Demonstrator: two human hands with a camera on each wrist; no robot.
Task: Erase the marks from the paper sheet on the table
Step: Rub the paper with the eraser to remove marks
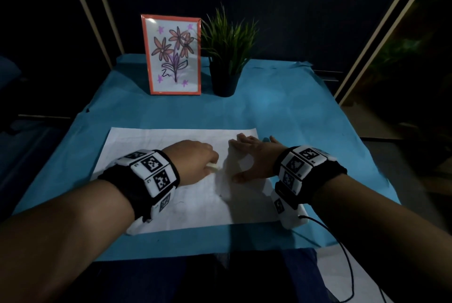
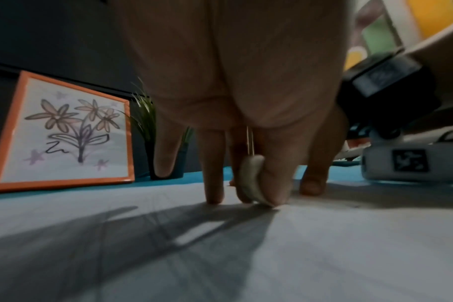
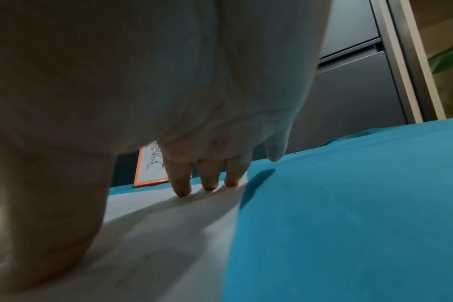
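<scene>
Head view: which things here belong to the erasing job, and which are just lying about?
Belongs to the job:
- white paper sheet, flat on the table
- small white eraser, pinched in the left hand, tip on the sheet
- right hand, fingers spread, pressing the sheet

Lying about:
- orange-framed flower drawing
- green plant in a black pot
- teal table cover

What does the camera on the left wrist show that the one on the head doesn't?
Only the left wrist view shows the eraser close up, pinched in the left hand's fingers, its lower edge on the paper sheet.

Only the head view shows the whole sheet on the blue table cover, both forearms, and the right hand spread flat on the paper's right side.

Both show the orange-framed flower drawing, the potted plant beside it, and the right wristband.
</scene>
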